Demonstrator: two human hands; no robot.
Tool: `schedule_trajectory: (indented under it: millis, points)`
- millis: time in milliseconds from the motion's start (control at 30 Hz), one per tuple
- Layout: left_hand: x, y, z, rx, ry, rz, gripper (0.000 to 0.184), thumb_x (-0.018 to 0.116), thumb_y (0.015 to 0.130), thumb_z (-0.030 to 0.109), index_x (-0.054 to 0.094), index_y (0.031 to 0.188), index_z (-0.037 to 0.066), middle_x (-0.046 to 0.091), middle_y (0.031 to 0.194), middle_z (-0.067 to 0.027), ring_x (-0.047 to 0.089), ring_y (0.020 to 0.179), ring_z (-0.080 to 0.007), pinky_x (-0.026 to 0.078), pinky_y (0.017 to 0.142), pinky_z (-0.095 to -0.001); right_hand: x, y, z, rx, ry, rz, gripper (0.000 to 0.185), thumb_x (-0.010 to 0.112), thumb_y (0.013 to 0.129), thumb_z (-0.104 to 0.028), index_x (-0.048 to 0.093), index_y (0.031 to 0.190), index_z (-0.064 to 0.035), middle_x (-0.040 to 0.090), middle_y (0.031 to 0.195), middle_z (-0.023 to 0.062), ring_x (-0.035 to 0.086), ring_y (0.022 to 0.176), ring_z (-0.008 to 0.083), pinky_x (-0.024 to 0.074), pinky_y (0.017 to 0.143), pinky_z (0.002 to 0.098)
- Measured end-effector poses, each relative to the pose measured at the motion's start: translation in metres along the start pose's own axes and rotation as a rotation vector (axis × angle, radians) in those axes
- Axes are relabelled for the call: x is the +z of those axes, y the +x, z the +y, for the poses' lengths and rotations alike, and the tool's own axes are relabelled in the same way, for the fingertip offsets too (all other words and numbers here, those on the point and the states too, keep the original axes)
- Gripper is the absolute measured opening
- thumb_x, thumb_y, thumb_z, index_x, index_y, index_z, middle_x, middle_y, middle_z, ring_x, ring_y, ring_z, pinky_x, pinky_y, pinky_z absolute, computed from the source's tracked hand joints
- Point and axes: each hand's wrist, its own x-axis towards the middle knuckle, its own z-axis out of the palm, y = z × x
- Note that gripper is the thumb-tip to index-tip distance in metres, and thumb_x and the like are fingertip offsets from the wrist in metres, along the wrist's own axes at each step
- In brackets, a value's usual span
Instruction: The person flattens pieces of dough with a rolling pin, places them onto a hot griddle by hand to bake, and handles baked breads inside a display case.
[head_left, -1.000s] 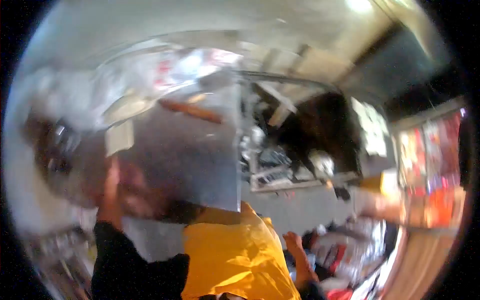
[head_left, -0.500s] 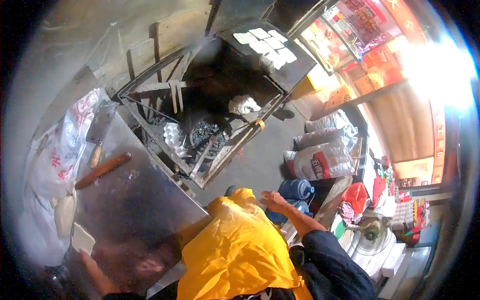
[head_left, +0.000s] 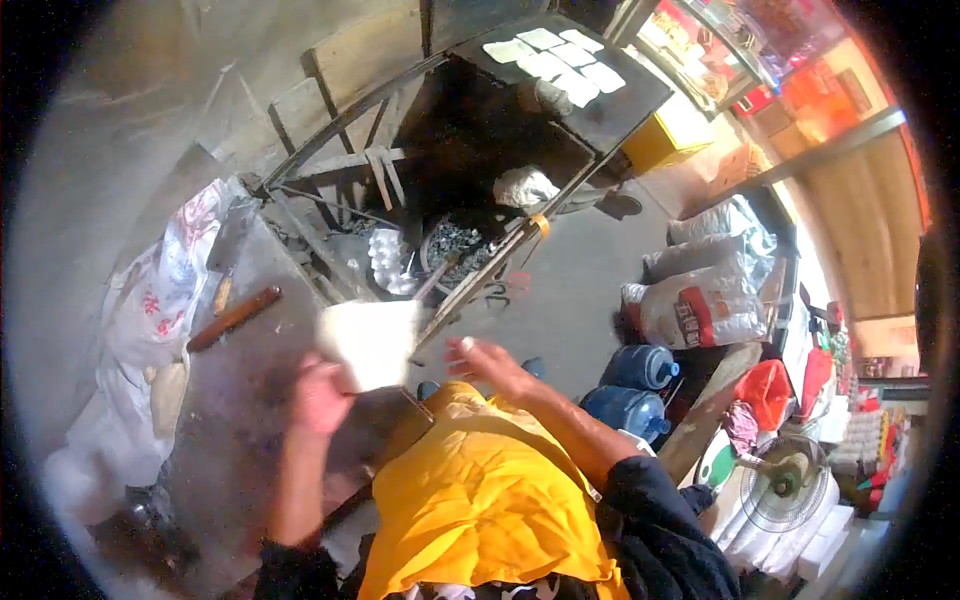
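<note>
A pale, flat square of dough (head_left: 370,345) is raised above the table's near corner, slightly blurred. My left hand (head_left: 325,393) is shut on its lower left edge. To the right, in front of the yellow apron (head_left: 480,470), my right hand (head_left: 490,368) is held out open and empty, fingers apart and pointing toward the dough without touching it. A wooden rolling pin (head_left: 235,318) lies across the metal table (head_left: 255,390). Beside it are a wooden-handled tool (head_left: 222,293) and a pale lump of dough (head_left: 167,398) against a white sack (head_left: 170,290).
Several similar dough squares (head_left: 543,65) lie on a dark griddle plate (head_left: 635,95) at the back. Between it and the table sits a framed pit with charcoal (head_left: 455,245) and an egg tray (head_left: 390,262). Blue water bottles (head_left: 628,412), sacks (head_left: 700,305) and a fan (head_left: 790,480) line the right.
My left hand has lifted the dough square from the table's left side, bringing it right and forward. My right hand has moved slightly left, toward it. The view has shifted.
</note>
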Motion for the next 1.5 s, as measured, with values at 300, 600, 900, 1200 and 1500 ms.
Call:
schedule_trajectory:
  millis: [300, 600, 900, 1200, 1500]
  points:
    - [0.245, 0.076, -0.172, -0.199, 0.266, -0.321, 0.038, 0.064, 0.098, 0.021, 0.062, 0.132, 0.006, 0.068, 0.119, -0.0028, 0.063, 0.106, -0.0154, 0.05, 0.099, -0.0339, -0.149, -0.117, -0.033, -0.26, 0.623, 0.368, 0.025, 0.06, 0.106, -0.026, 0.063, 0.116, -0.0036, 0.066, 0.103, 0.0039, 0.066, 0.091, 0.0158, 0.0562, 0.083, 0.033]
    - [0.387, 0.152, -0.321, 0.129, 0.534, -0.211, 0.031, 0.057, 0.108, 0.028, 0.067, 0.121, 0.002, 0.07, 0.106, -0.0002, 0.061, 0.094, -0.0091, 0.051, 0.087, -0.0274, -0.327, -0.176, -0.027, -0.357, 0.7, 0.507, 0.027, 0.059, 0.107, -0.027, 0.059, 0.122, -0.0052, 0.066, 0.119, 0.0068, 0.065, 0.108, 0.0198, 0.0552, 0.092, 0.0387]
    - [0.475, 0.222, -0.325, -0.226, 0.587, -0.145, 0.025, 0.06, 0.104, 0.023, 0.065, 0.119, 0.003, 0.069, 0.108, -0.0022, 0.065, 0.098, -0.0112, 0.054, 0.084, -0.0277, -0.438, -0.166, -0.091, -0.421, 0.724, 0.34, 0.034, 0.06, 0.105, -0.019, 0.061, 0.134, -0.0018, 0.068, 0.127, 0.0072, 0.065, 0.114, 0.0201, 0.0519, 0.099, 0.0385]
    - [0.5, 0.389, -0.347, -0.438, 0.342, -0.366, 0.043, 0.058, 0.097, 0.005, 0.051, 0.14, 0.003, 0.067, 0.124, -0.0085, 0.067, 0.113, -0.0189, 0.055, 0.1, -0.0359, -0.567, -0.044, -0.125, -0.345, 0.436, 0.541, 0.027, 0.061, 0.103, -0.011, 0.064, 0.128, -0.0012, 0.07, 0.118, 0.0033, 0.064, 0.107, 0.0136, 0.0518, 0.094, 0.0327]
    - [0.603, 0.531, -0.278, -0.293, 0.584, -0.47, 0.048, 0.06, 0.095, 0.007, 0.053, 0.141, -0.003, 0.069, 0.122, -0.0073, 0.067, 0.109, -0.0161, 0.055, 0.097, -0.0337, -0.653, 0.034, -0.267, -0.285, 0.466, 0.473, 0.028, 0.066, 0.1, -0.008, 0.067, 0.127, -0.0033, 0.072, 0.115, 0.0041, 0.068, 0.1, 0.0152, 0.0556, 0.087, 0.0322]
